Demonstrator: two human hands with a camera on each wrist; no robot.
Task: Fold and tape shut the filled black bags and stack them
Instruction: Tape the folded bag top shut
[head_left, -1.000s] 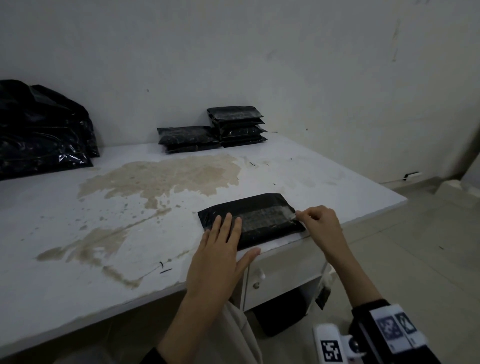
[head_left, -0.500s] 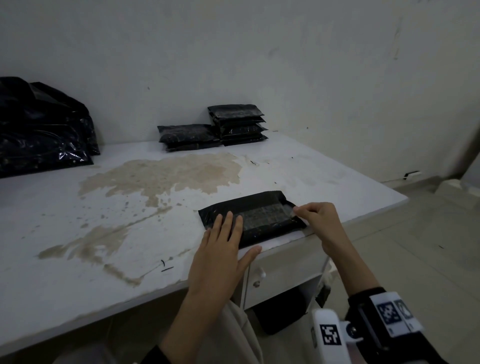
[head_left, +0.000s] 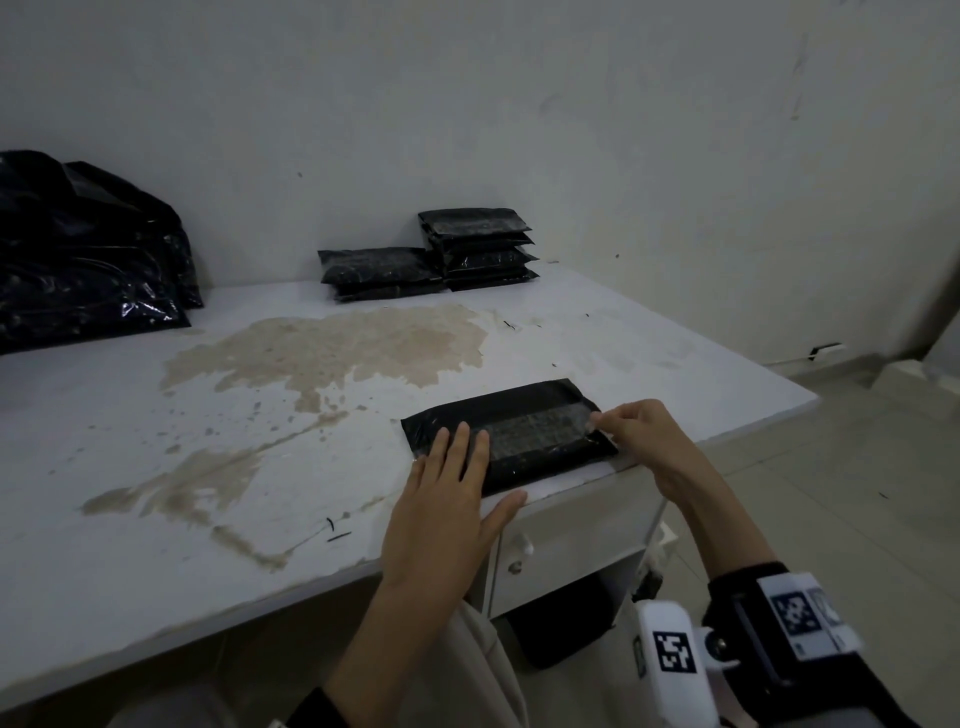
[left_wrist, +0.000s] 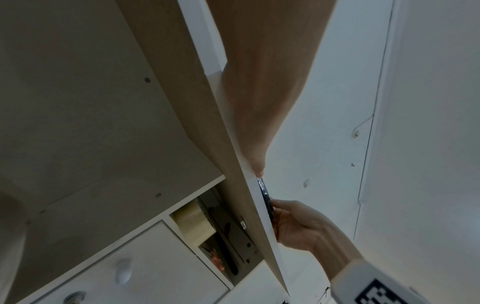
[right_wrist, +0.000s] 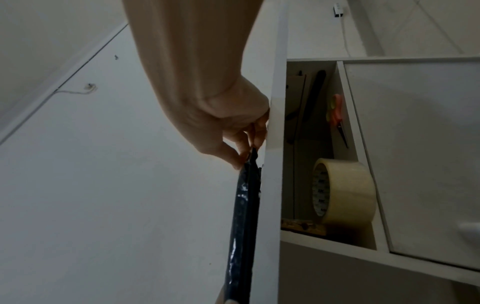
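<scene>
- The black bag (head_left: 506, 434) lies flat at the near right edge of the tabletop (head_left: 208, 415), already folded, with a strip of clear tape (head_left: 530, 428) running across its top.
- The left hand (head_left: 441, 499) lies flat with straight fingers on the bag's left end, pinning it down; it grips nothing.
- The right hand (head_left: 639, 434) has its fingers curled at the bag's right end, pinching the end of the tape together with the bag's edge; the right wrist view shows the fingertips (right_wrist: 242, 159) closed on that edge.
- The step in hand looks like the taping, near its finish: the strip covers most of the bag's width.
- Next, I judge, the loose tape end needs pressing down over the right edge, with the left hand holding the bag flat so it does not slide.
- Then the bag goes to the stacks (head_left: 478, 249) at the back, by the wall.
- A tape roll (right_wrist: 342, 191) sits in the open compartment under the tabletop.
</scene>
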